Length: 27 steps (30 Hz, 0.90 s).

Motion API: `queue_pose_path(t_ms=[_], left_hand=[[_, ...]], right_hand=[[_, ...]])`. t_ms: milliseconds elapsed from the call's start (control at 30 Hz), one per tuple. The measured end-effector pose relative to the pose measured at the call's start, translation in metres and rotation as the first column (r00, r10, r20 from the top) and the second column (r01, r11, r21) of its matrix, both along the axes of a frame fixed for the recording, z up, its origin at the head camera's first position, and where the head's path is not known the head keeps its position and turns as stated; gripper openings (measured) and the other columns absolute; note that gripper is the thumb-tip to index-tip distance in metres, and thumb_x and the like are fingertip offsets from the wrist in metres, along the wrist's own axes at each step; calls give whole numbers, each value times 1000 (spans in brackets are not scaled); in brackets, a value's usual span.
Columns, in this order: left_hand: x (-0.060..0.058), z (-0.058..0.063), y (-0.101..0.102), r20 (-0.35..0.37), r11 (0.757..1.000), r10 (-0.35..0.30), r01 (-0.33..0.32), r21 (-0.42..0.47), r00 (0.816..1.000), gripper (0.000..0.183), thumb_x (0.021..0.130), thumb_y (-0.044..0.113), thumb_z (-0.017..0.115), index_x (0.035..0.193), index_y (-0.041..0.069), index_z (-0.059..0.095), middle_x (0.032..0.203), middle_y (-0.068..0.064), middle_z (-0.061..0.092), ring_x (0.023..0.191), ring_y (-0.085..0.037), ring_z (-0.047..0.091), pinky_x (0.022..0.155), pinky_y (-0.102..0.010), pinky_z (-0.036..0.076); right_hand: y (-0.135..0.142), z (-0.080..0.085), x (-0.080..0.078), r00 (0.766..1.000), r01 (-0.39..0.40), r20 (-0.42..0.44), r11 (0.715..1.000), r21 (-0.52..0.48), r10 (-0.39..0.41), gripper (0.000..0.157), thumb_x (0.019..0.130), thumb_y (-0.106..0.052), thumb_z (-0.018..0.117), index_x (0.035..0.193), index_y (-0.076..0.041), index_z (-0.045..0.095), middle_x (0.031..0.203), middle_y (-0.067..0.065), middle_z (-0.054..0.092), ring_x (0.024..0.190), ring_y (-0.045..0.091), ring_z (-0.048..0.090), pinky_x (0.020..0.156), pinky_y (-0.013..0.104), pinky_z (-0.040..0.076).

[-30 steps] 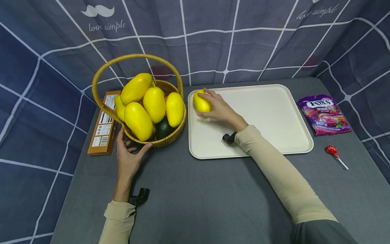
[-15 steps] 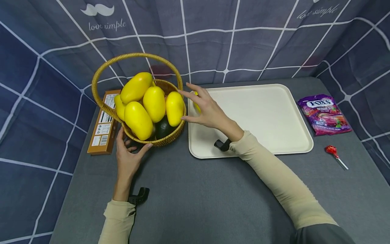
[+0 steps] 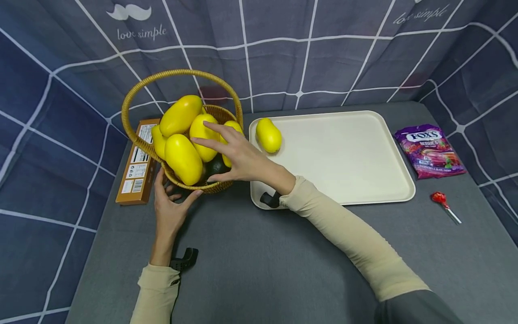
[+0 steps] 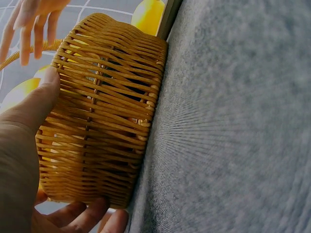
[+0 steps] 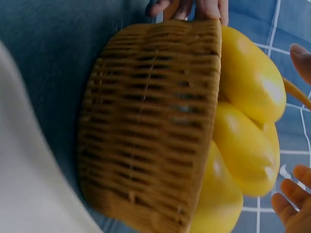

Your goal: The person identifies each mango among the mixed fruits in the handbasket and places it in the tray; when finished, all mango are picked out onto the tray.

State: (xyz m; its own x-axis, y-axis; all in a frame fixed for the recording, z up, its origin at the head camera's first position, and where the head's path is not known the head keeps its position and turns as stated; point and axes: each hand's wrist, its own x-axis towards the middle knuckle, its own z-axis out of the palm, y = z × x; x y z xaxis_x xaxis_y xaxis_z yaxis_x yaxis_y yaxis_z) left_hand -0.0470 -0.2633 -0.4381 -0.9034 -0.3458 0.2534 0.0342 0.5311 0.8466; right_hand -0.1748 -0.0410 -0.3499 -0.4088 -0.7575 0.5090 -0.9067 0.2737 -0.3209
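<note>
On the left of the table, as the head view shows, stands a woven basket with its tall handle raised, heaped with yellow fruits and one dark green fruit. The left hand grips its near left side, thumb at the rim and fingers curled round the wall. The right hand reaches in from the right, over the right part of the basket, thumb and fingers spread well apart above the fruits. A cream tray lies to the right, with a lone yellow fruit in its far left corner. Left of the basket is a brown box; right of the tray are a purple candy bag and, nearer, a red lollipop.

From the left wrist, the thumb presses at the basket's rim while the fingertips touch the wall further round; the right hand's fingers hang beyond.

From the right wrist, the woven wall fills the middle, with yellow fruits bulging above the rim. The right thumb and fingers show apart, beside the fruits and holding nothing; the left fingers touch the basket's far edge.
</note>
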Motion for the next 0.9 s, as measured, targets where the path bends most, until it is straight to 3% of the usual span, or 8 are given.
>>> queue_pose_path(t_ms=[333,667,900], left_hand=[[-1,0,-1,6,1000,4,-4,-11,1000,109,75,17,86,157,30,16,153,-8,32,121,-28,49,84,-29,45],[1,1,0,10,1000,1,-1,-5,1000,108,75,18,86,157,29,17,153,-8,32,121,-29,48,84,-28,44],[1,2,1,12,1000,4,-4,-5,1000,108,75,19,86,157,28,17,153,-8,32,120,-29,48,84,-30,44]], right_hand=[[-33,-1,-1,995,10,-99,991,134,4,98,70,-66,76,150,-23,41,160,16,23,151,32,9,123,41,5],[-46,-9,-3,991,74,-126,977,201,-50,101,69,-72,73,153,-31,34,162,11,18,152,31,-9,121,51,2],[-53,-11,-4,984,106,-167,965,240,-67,103,69,-75,70,154,-33,31,161,10,19,151,32,-9,119,54,0]])
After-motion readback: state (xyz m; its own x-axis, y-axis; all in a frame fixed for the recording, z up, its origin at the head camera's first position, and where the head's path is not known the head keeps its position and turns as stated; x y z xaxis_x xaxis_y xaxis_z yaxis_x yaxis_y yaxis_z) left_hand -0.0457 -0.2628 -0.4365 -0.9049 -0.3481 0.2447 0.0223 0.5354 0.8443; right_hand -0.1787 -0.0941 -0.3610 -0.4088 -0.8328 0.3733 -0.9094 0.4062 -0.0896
